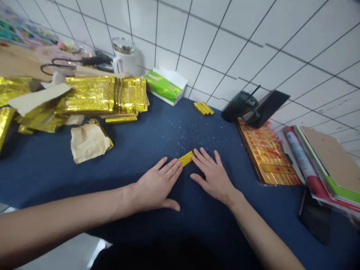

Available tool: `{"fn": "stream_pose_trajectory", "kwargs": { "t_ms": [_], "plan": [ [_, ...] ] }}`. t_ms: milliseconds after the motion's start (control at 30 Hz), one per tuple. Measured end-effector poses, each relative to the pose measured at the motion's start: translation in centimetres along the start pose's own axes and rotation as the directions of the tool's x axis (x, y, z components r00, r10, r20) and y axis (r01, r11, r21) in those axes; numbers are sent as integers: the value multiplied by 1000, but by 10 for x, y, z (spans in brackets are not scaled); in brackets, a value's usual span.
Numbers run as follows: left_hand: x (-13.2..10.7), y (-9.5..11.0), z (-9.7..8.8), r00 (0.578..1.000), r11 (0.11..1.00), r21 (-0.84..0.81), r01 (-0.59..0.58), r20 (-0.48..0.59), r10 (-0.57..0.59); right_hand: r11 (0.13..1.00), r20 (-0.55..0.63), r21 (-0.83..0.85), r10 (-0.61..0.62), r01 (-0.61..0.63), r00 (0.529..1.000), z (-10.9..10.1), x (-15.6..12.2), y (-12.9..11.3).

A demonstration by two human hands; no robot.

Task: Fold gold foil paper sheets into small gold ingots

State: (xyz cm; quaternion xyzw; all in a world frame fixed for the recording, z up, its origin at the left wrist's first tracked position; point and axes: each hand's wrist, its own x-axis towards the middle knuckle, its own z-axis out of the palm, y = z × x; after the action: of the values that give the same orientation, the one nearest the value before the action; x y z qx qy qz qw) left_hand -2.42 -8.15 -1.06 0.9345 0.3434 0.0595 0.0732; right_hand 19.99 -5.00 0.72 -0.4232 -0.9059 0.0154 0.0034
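Observation:
A small folded strip of gold foil paper (186, 159) lies on the dark blue tabletop (135, 148). My left hand (156, 183) is flat, its fingertips touching the strip's left end and its thumb spread away. At the strip's right end rest the fingertips of my right hand (212, 174), which is also stretched out with fingers apart. Both hands are palm down. White specks are scattered on the cloth just beyond the strip. Farther back, near the wall, sit several similar folded gold pieces (203, 108).
Stacked gold foil paper (101, 95) covers the back left, with a crumpled sheet (91, 141) in front. A white mug (123, 58) and green tissue pack (165, 85) stand by the tiled wall. On the right are a dark cup (239, 106), an orange-gold packet (270, 153), notebooks (332, 157) and a phone (314, 217).

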Motion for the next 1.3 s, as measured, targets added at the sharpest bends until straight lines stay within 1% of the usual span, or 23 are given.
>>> {"fn": "stream_pose_trajectory", "kwargs": {
  "t_ms": [33, 100, 133, 200, 267, 333, 467, 533, 633, 700, 767, 900, 1000, 1067, 1133, 1167, 1233, 1267, 1300],
  "plan": [
    [0, 0, 1, 1000, 1000, 0, 4, -5, -4, 1000, 5, 10, -29, 29, 1000, 0, 0, -9],
    [0, 0, 1, 1000, 1000, -1, 6, -13, -6, 990, 47, 56, -132, 130, 990, 1, 2, -26],
    [0, 0, 1, 1000, 1000, 0, 6, -16, -6, 986, 62, 75, -154, 149, 986, 3, 2, -32],
    [-1, 0, 1, 1000, 1000, 9, 2, -20, -2, 988, 77, 71, -145, 139, 986, 7, 3, -36],
    [-1, -1, 2, 1000, 1000, 24, 0, -25, 1, 994, 80, 40, -106, 103, 991, 10, 2, -32],
    [-2, -2, 3, 1000, 999, 37, 1, -27, 0, 998, 84, 8, -67, 67, 994, 13, 2, -22],
    [-3, -2, 3, 1000, 999, 48, -4, -16, 5, 998, 100, -44, 45, -40, 994, 14, 4, -5],
    [-3, -1, 2, 1000, 999, 50, -6, -15, 7, 994, 92, -65, 91, -85, 992, 13, 5, -1],
    [-2, -3, 0, 1000, 999, 49, -5, -11, 5, 989, 60, -98, 113, -106, 992, 12, 5, -1],
    [-2, -9, -1, 1000, 999, 51, -7, -11, 7, 986, 28, -129, 111, -106, 993, 10, 2, -2],
    [-2, -18, -3, 1000, 998, 56, -16, -11, 16, 984, 3, -157, 81, -80, 997, 8, -5, -5],
    [-2, -42, -11, 996, 995, 46, -86, 18, 85, 986, 3, -164, -17, 17, 1000, 9, -23, -16],
    [1, -51, -18, 993, 993, 50, -107, 48, 105, 989, 2, -148, -26, 26, 1000, 13, -31, -23],
    [5, -46, -22, 996, 995, 70, -75, 45, 72, 991, 2, -136, -19, 20, 1000, 14, -32, -26],
    [10, -32, -22, 1000, 996, 90, -30, 6, 29, 993, 8, -119, -16, 17, 1000, 14, -32, -27],
    [14, -23, -21, 999, 996, 87, -29, -18, 31, 994, 13, -109, -12, 14, 1000, 13, -31, -27],
    [21, -6, -17, 995, 995, 46, -91, -33, 93, 996, 29, -86, -2, 5, 1000, 12, -31, -27],
    [24, 0, -15, 993, 993, 21, -117, -28, 118, 997, 36, -75, 6, -4, 999, 11, -30, -28],
    [27, 2, -12, 993, 993, 2, -119, -16, 119, 998, 42, -66, 15, -13, 999, 11, -31, -28]
  ]
}}
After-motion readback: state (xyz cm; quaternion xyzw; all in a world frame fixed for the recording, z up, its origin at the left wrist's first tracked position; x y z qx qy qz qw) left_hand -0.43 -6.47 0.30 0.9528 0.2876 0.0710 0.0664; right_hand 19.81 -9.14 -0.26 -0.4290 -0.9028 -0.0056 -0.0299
